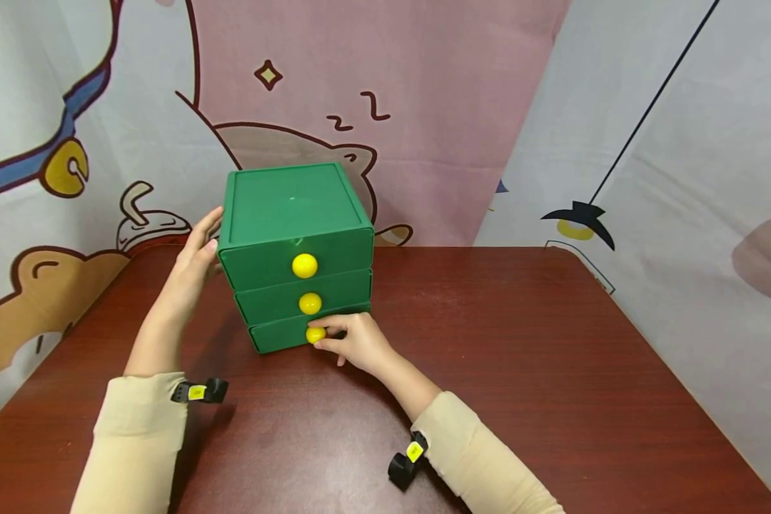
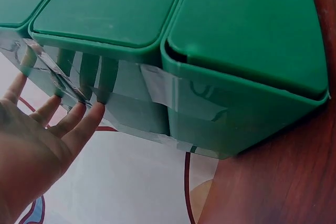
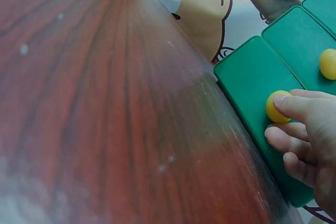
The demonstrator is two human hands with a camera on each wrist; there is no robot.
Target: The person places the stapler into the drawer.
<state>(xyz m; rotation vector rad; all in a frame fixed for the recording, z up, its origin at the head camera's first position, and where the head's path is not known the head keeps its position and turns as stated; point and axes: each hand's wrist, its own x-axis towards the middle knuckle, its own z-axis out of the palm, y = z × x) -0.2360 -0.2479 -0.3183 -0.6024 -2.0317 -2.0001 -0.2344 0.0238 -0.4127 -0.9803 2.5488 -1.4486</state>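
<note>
A green three-drawer box [image 1: 289, 203] stands on the table, with a round yellow knob on each drawer front. My right hand [image 1: 363, 344] pinches the bottom drawer's yellow knob [image 1: 315, 335] between thumb and fingers; the right wrist view shows the thumb on this knob [image 3: 277, 107]. All three drawers look closed. At the box's left side is my left hand [image 1: 189, 275]. In the left wrist view its fingers [image 2: 79, 124] are spread and extended, their tips against the side wall [image 2: 210, 111], where clear tape shows.
The reddish-brown wooden table [image 1: 488, 343] extends to the right and in front of the box. Behind it hangs a curtain [image 1: 437, 107] with cartoon animals. Black straps [image 1: 199, 391] are worn at both sleeve cuffs.
</note>
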